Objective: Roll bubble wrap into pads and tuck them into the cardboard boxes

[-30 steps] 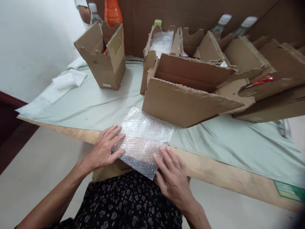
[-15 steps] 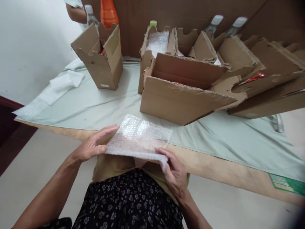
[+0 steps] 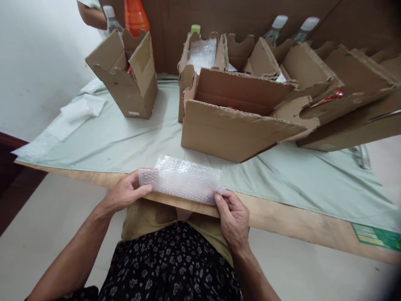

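Observation:
A sheet of bubble wrap lies at the table's front edge, its near part folded over toward the boxes. My left hand pinches the left end of the fold, thumb on top and fingers behind. At the right end, my right hand grips the fold between thumb and fingers. Just beyond the wrap stands a wide open cardboard box, with something red showing low inside it.
More cardboard boxes crowd the back right. A narrow box stands at back left, before an orange bottle. Loose bubble wrap lies at left. Clear bottles with white caps stand behind. Another person's arm shows top left.
The near edge of the bubble wrap has been folded up and away from me. My left hand has closed on its left end; my right hand has shifted slightly, still gripping.

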Demonstrator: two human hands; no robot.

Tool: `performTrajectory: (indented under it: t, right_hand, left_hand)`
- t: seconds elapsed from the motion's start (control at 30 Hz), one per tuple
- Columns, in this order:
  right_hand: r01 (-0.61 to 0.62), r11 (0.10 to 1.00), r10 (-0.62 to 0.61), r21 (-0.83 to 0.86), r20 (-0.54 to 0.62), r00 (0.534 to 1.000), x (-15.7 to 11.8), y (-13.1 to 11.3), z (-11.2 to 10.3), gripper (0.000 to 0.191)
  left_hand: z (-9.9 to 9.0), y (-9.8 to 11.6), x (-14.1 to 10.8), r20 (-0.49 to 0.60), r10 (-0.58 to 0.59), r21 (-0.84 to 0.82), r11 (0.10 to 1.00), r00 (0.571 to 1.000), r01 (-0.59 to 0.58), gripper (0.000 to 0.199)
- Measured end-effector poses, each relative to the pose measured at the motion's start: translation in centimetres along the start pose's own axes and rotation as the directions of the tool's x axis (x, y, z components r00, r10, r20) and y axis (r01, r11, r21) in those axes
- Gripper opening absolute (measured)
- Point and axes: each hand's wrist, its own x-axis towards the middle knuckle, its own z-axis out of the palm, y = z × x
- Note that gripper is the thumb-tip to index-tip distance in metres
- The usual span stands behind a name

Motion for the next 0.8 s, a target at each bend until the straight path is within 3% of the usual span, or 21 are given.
performTrajectory:
  t: [0.07,0.13,0.3,0.47,0.57,0.7,0.8]
  right_hand:
    - [-0.017,1.000,0.016,0.024,0.046,0.999,0.2,-0.2,-0.1,0.018]
    - [-0.026,0.999,0.024,0.019,0.085,0.996,0.5,-0.4,-0.2,0.021]
    - [0.062,0.972,-0.042,-0.226,0.092,0.995,1.7,-0.9,-0.4,0.033]
    - [0.314,0.794,-0.316,-0.521,0.087,0.945,2.3,0.3,-0.3,0.025]
    - [0.389,0.676,-0.424,-0.626,0.102,0.900,2.4,1.2,-0.5,0.021]
    - [0.402,0.558,-0.476,-0.726,0.117,0.872,3.3,2.1,-1.1,0.028]
    - [0.382,0.528,-0.437,-0.759,0.142,0.888,4.2,2.5,-0.9,0.038]
  left_hand:
    - [1.1,0.5,0.6,-0.104,-0.012,0.098,0.995,0.995,0.022,0.034]
    - [2.0,0.9,1.3,-0.167,0.032,0.153,0.988,0.985,-0.006,0.029]
    - [2.9,1.1,2.3,-0.250,0.167,0.356,0.932,0.954,-0.070,0.023]
    - [3.4,0.6,3.6,-0.217,0.297,0.612,0.783,0.930,-0.107,0.019]
    - [3.9,0.2,4.3,-0.229,0.368,0.682,0.721,0.901,-0.121,0.019]
    - [4.3,-0.3,4.7,-0.277,0.402,0.735,0.674,0.872,-0.077,0.038]
    - [4.3,-0.6,4.9,-0.295,0.397,0.764,0.644,0.869,-0.035,0.041]
